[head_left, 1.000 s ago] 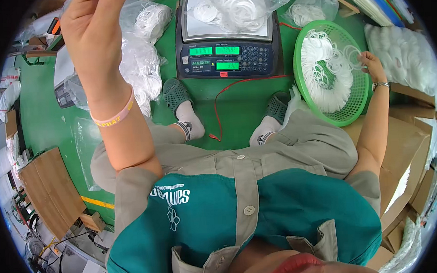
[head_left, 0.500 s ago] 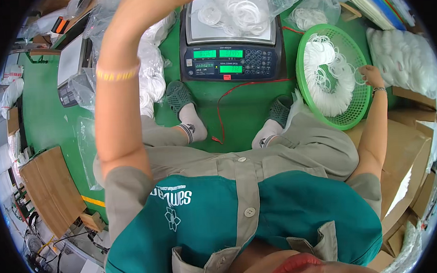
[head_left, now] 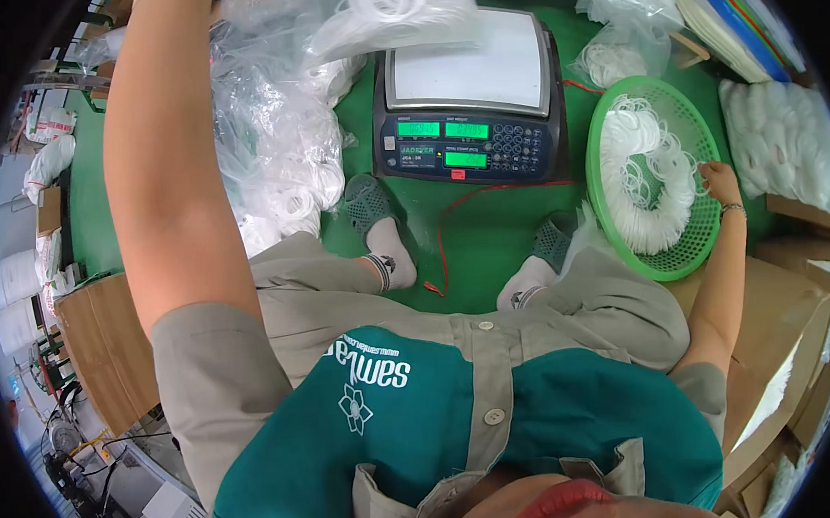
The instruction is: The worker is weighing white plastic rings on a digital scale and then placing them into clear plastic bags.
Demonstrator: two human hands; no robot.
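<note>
My left forearm (head_left: 169, 131) reaches up past the top edge, so my left hand is out of view. A clear plastic bag (head_left: 395, 14) of white rings, smeared by motion, hangs above the left side of a digital counting scale (head_left: 470, 150). The scale's pale pan (head_left: 467, 71) shows below and to the right of the bag. On the right, my right hand (head_left: 722, 183) is at the outer rim of a green basket (head_left: 656, 269). Its fingers are closed on a thin white ring (head_left: 693, 166). Many white rings (head_left: 649, 212) lie fanned in a curve inside the basket.
Clear bags of white rings (head_left: 286, 163) are heaped left of the scale. A red cord (head_left: 442, 230) crosses the green floor near my feet. Packed white bags (head_left: 780, 141) and a cardboard box (head_left: 769, 308) stand at the right.
The bag of rings has come up off the scale pan and moved left. My left arm has shifted left and farther up, taking its hand out of view. My right hand stays at the basket.
</note>
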